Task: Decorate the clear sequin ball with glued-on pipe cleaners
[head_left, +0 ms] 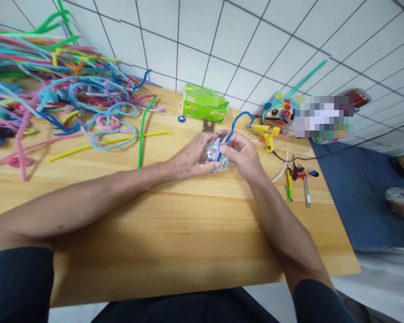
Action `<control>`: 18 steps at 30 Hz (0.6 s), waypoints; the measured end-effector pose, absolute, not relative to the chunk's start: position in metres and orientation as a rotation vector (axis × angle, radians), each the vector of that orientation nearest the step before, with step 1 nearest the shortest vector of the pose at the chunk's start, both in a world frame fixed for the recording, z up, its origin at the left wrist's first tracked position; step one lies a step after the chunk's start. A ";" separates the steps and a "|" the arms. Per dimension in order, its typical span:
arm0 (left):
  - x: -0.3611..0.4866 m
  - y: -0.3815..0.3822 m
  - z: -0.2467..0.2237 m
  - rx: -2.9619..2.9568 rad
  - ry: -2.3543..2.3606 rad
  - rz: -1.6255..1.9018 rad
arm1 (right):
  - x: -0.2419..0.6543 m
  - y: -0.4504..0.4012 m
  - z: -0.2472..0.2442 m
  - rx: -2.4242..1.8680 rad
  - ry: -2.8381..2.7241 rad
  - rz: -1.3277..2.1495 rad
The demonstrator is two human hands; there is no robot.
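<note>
A clear, rounded object (208, 153) with colourful bits on it is held over the middle of the wooden table. My left hand (190, 157) is closed round its left side, thumb along the lower edge. At its right side my right hand (240, 152) pinches a blue pipe cleaner (234, 122) between thumb and fingers. Part of the blue pipe cleaner lies against the object, and its free end curves up and to the right. The fingers hide some of the object's far side.
Pipe cleaners (97, 96) are heaped at the left. Behind the hands are a green tissue pack (205, 105) and dark pliers (208, 126). A yellow glue gun (266, 134), a decorated bag (278, 112), a yellow tool (290, 181) and a silver pen (307, 193) lie right.
</note>
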State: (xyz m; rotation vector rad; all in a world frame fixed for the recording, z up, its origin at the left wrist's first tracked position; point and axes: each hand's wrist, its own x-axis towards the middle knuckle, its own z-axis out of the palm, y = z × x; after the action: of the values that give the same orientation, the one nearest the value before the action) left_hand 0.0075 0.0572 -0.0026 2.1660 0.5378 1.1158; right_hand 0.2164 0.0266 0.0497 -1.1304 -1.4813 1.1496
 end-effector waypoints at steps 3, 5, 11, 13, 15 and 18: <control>0.008 0.058 -0.004 2.196 0.514 1.140 | 0.217 0.027 0.048 -1.103 -1.479 1.167; 0.009 0.058 -0.004 2.199 0.496 1.144 | 0.218 0.027 0.046 -1.094 -1.497 1.160; 0.009 0.055 0.001 2.110 0.624 1.130 | 0.218 0.027 0.043 -1.092 -1.586 1.099; 0.009 0.055 0.001 2.088 0.632 1.092 | 0.218 0.026 0.045 -1.089 -1.599 1.091; 0.009 0.055 0.002 2.077 0.594 1.076 | 0.218 0.025 0.047 -1.100 -1.599 1.098; 0.008 0.055 0.002 2.093 0.574 1.070 | 0.218 0.024 0.052 -1.118 -1.573 1.107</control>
State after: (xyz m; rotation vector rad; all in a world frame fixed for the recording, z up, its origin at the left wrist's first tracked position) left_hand 0.0081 0.0549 0.0022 2.0929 0.5735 1.0696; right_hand 0.2182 0.0238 0.0516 -1.1183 -1.5726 1.1073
